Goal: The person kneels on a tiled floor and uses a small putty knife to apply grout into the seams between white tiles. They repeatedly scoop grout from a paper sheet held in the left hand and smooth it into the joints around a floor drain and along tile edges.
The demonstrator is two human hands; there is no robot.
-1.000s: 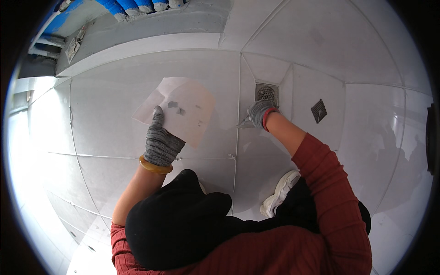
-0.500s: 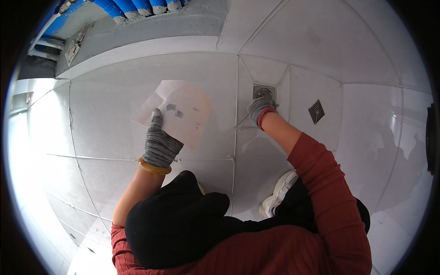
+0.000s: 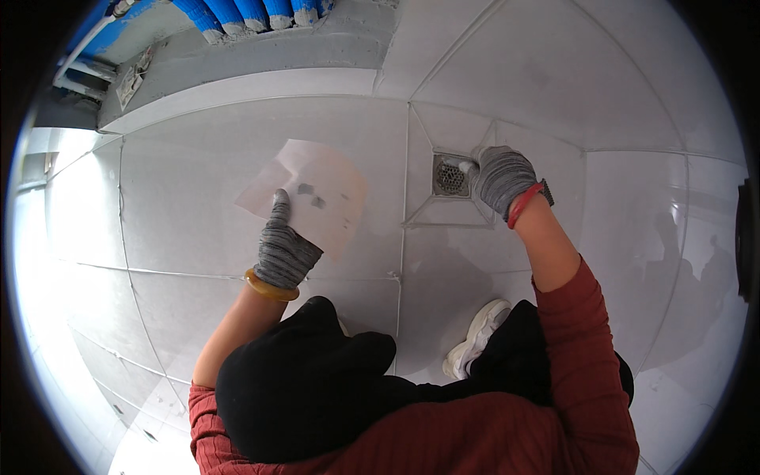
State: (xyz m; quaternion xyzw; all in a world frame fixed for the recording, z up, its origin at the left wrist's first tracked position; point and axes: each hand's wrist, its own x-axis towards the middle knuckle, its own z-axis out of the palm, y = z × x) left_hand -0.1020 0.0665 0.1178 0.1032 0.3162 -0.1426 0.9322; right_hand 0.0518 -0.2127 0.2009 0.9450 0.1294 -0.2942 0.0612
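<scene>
My left hand [image 3: 286, 247], in a grey knit glove, grips a thin, pale pinkish sheet [image 3: 328, 178] by its near edge. The thumb lies on top and the fingers are hidden beneath. Dark grey patches and small smudges mark the sheet. My right hand [image 3: 504, 178], gloved alike, is just right of a square floor drain [image 3: 451, 176] with a round perforated strainer in it. Its fingers are curled together, with a small whitish bit at their tips that I cannot make out. Behind that wrist, a dark ribbed drain cover [image 3: 547, 192] shows only in part.
Grey floor tiles [image 3: 190, 198] with raised pale joints surround the drain. A ledge [image 3: 237, 91] runs along the far left, with blue pipes [image 3: 253, 14] beyond it. My white shoe [image 3: 479, 336] stands on the floor below the drain.
My right hand has drawn back from the drain to its right side, uncovering the strainer and partly covering the ribbed cover. The left hand still holds the sheet, nearly unmoved.
</scene>
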